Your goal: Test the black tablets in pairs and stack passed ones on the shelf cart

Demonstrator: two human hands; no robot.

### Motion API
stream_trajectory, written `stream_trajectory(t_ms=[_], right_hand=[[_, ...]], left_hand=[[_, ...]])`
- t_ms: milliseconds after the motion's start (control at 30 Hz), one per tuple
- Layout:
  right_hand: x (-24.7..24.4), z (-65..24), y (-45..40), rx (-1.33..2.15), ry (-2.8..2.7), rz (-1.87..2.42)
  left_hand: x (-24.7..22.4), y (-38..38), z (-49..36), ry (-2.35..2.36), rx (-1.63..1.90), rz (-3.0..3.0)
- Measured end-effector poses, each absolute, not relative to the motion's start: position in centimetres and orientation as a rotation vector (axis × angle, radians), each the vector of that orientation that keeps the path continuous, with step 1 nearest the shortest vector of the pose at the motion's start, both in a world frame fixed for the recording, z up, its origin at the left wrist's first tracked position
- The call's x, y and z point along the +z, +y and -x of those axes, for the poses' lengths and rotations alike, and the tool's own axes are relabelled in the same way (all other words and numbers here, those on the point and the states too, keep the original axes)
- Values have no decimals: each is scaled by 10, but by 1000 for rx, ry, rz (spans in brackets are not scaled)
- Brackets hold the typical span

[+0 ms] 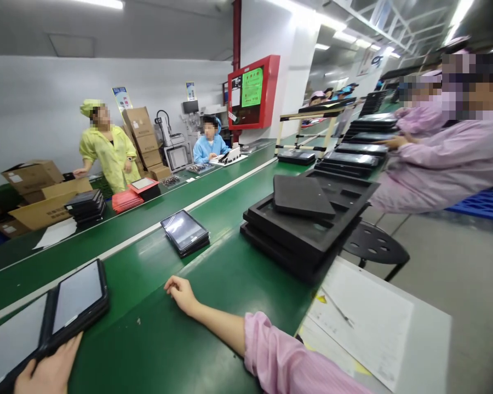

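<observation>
At the lower left, my left hand (51,365) is against the near edge of a black tablet stack (78,298), its fingers partly hidden under it. Another tablet in a black case (16,342) lies beside that stack, cut off by the frame's corner. My right hand (181,294) rests on the green bench (148,339), fingers loosely curled, with nothing visible in them. Beyond it sits a short stack of tablets (184,232), screen up, in the middle of the bench.
Black foam trays (308,219) are piled right of centre, a loose black slab (302,196) on top. Papers (361,317) with a pen-like tool lie at lower right. A black stool (373,244) stands beyond. People in pink sit at right; two others stand or sit across the bench.
</observation>
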State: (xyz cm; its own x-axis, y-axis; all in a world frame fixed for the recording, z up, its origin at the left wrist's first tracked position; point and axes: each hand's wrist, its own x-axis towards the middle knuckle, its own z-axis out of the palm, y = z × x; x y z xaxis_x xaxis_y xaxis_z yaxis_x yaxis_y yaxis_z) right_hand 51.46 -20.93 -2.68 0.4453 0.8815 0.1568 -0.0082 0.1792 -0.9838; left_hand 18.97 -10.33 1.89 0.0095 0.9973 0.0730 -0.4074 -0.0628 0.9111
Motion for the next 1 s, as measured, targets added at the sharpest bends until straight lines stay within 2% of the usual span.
stream_trajectory(t_ms=[133, 367, 633, 833, 1000], right_hand=[[-22, -515, -211, 789, -891, 1238], [-22, -525, -213, 805, -721, 1303], [-24, -532, -249, 1076, -605, 1273], [-26, -535, -324, 1189, -589, 1231], [-31, -541, -386, 1285, -558, 1266]], left_hand=[[14, -128, -247, 728, 1253, -537], [8, -201, -314, 538, 1181, -385], [-13, -288, -308, 543, 1025, -368], [-29, -358, -294, 533, 898, -384], [-66, -415, -271, 508, 735, -424]])
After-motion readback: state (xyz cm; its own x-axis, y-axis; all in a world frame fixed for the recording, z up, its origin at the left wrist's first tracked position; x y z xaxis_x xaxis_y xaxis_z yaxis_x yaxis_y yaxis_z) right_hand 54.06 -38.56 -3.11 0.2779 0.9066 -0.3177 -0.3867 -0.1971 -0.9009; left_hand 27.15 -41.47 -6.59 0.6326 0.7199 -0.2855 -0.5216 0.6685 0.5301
